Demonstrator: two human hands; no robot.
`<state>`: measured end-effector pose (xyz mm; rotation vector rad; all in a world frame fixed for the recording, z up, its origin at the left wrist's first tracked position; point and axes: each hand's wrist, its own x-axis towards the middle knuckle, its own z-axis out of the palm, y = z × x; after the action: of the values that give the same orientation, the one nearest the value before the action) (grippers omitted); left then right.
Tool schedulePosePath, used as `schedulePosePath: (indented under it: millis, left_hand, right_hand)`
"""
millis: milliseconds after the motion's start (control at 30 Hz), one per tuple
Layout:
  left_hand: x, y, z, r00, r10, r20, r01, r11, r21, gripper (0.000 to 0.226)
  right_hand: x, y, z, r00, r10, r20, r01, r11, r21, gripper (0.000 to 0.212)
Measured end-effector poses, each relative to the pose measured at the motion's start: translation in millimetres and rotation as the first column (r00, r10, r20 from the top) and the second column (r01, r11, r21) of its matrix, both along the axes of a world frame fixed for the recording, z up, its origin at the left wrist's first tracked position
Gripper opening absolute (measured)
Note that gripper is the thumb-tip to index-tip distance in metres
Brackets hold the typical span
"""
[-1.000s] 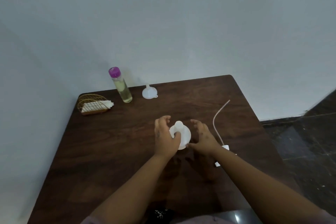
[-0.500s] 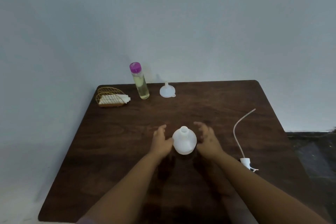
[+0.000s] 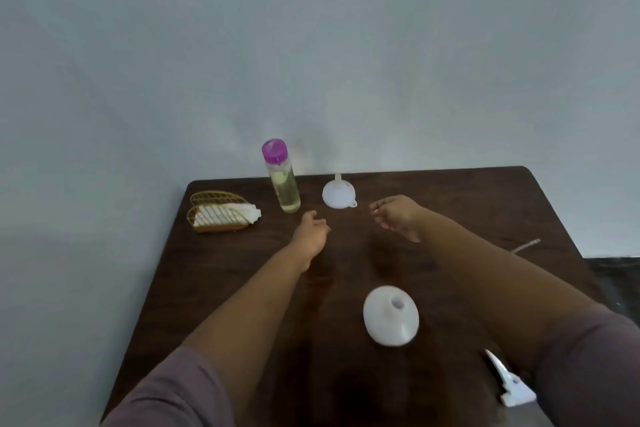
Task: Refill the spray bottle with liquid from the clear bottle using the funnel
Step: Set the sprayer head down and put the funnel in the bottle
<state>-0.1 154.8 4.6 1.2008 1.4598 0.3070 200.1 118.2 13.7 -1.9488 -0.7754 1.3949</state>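
- The spray bottle (image 3: 390, 315), white and round-bodied, stands upright on the dark wooden table (image 3: 485, 204) with its neck open; neither hand touches it.
- Its spray head (image 3: 512, 388) lies on the table near the front right, just beside the right forearm; the thin dip tube (image 3: 526, 245) shows farther back past that arm, near the table's right edge.
- The left hand (image 3: 311, 232) is stretched forward above the table, fingers loosely extended, holding nothing; its fingertips are near the foot of the clear bottle but apart from it.
- The right hand (image 3: 394, 215) hangs above the table just right of the funnel, fingers loosely curled and holding nothing, not touching the funnel.
- The clear bottle (image 3: 282, 180), with purple cap and pale yellow liquid, stands upright near the table's back edge, close to the wall (image 3: 311, 45).
- The funnel (image 3: 337, 194), white, sits mouth down with its spout up, just right of the clear bottle and also near the back edge.
- A gold wire holder (image 3: 216, 211) with white folded material in it stands at the back left corner, close to the left edge.
- Bare table surface lies between the two forearms from the spray bottle up to the hands, and along the left side in front of the wire holder.
- Dark floor (image 3: 613, 274) shows beyond the right edge.
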Motion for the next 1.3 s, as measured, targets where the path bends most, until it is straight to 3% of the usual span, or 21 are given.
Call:
schedulePosePath:
  millis: [100,167,267,467,600,733,867,967,1133,1200,1300]
  left_hand:
    - [21.2,30.4,-6.0,0.999,-0.044,0.013,0.044,0.999,-0.013,0.06]
    - [33.7,46.0,-9.5,0.995,-0.086,-0.056,0.091,0.992,0.086,0.06]
    - [46.9,68.5,-12.6,0.976,-0.121,-0.183,0.162,0.959,0.231,0.064]
    - [61.1,101.8,-22.4,0.996,-0.01,-0.092,0.013,0.999,0.034,0.065]
    - [61.5,109.9,-29.4,0.998,0.05,-0.037,-0.05,0.999,-0.013,0.063]
    - [58.8,103.2,-23.5,0.998,0.068,-0.001,-0.068,0.996,-0.059,0.059]
    - [60.6,99.2,-10.2,0.997,0.078,0.024,-0.075,0.992,-0.098,0.044]
    - [64.4,84.5,5.3,0.993,0.1,0.065,-0.093,0.99,-0.105,0.039]
    - [56.1,55.1,25.7,0.981,0.112,0.161,-0.13,0.985,0.109,0.045]
    - [49.6,37.6,35.9,0.953,0.162,0.256,-0.193,0.976,0.103,0.036]
    - [42.7,2.5,60.4,0.873,0.224,0.432,-0.281,0.957,0.073,0.014]
  right_hand:
    - [1.3,41.5,-5.3,0.999,0.0,0.048,-0.001,1.0,0.02,0.02]
    - [3.1,65.5,-12.5,0.996,-0.072,0.044,0.071,0.997,0.027,0.011]
    - [2.7,88.6,-24.7,0.993,-0.107,0.047,0.107,0.994,-0.003,0.026]
    - [-13.8,116.0,-33.9,0.997,-0.071,0.03,0.072,0.997,-0.028,0.043]
    - [-17.2,124.5,-40.0,0.975,-0.21,-0.07,0.208,0.978,-0.035,0.028]
    - [-15.6,118.2,-37.7,0.995,-0.097,0.01,0.098,0.994,-0.045,0.01]
    - [-20.3,107.3,-25.1,0.988,0.016,0.156,-0.007,0.998,-0.058,0.044]
    - [-26.6,97.2,-12.6,0.98,0.013,0.201,-0.007,1.0,-0.029,0.05]
    - [-32.5,66.7,24.6,0.971,-0.116,0.208,0.08,0.982,0.172,0.059]
    - [-32.6,43.7,41.7,0.986,-0.137,0.093,0.115,0.97,0.213,0.059]
    - [-34.3,2.6,69.2,0.967,-0.117,-0.228,0.176,0.95,0.257,0.034]
